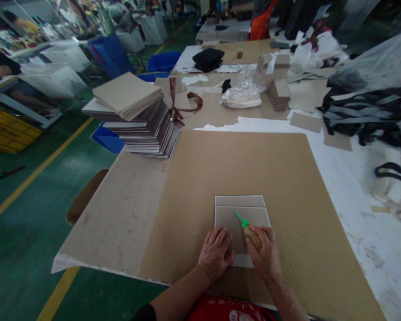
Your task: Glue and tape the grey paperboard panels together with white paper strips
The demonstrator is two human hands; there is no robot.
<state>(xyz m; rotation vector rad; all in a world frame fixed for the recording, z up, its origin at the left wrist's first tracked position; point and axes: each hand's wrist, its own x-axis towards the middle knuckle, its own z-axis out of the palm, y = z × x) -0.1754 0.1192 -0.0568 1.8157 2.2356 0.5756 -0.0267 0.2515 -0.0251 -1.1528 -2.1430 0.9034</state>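
A grey rectangular board (225, 216) with pale edges lies on the large brown cardboard sheet (243, 165), near the table's front. A thin line crosses the board close to its far end. My left hand (216, 252) rests flat on the board's left side, fingers stretched out. In my right hand (265, 252) is a glue bottle (252, 236) with a brownish body and a green pointed nozzle (240, 217). Its fingers wrap round the bottle, and the nozzle points forward and left over the board. Whether the tip touches the board I cannot tell.
A tall, uneven stack of boards (150, 129) stands at the left. Farther back lie a brown strap (177, 104), a plastic-wrapped white bundle (242, 96) and black folded pieces (208, 59). Black and grey straps (370, 111) heap at the right. Other people sit at the far left.
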